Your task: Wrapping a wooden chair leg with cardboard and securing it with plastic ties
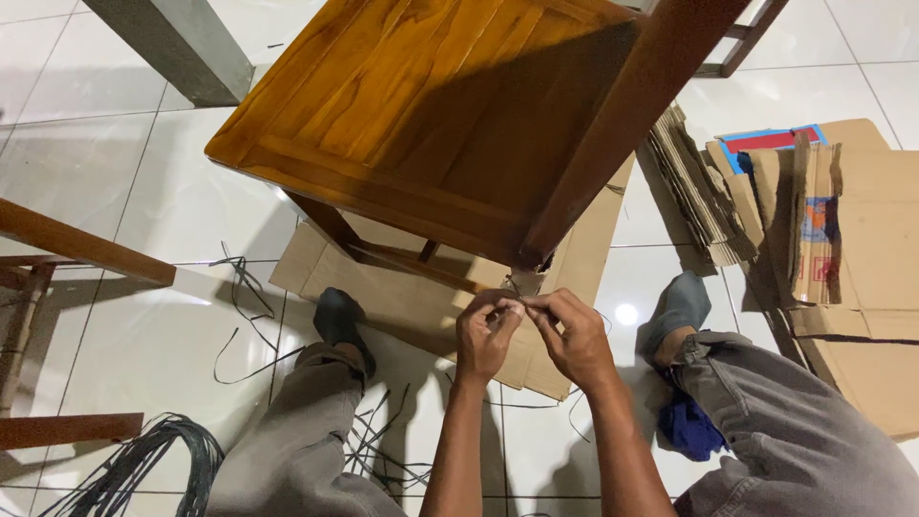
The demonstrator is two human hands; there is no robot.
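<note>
Both hands meet just below the chair (431,105) corner. Left hand (483,335) and right hand (574,337): fingers pinched narrow on a thin dark strand (524,304). Cardboard (421,302) underneath, loose strands (244,316) on floor.

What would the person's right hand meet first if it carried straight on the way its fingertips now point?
The right hand points up and left, where it already meets the left hand. Just beyond, it would probably reach the lower corner of the wooden chair at its leg; depth is unclear.
</note>
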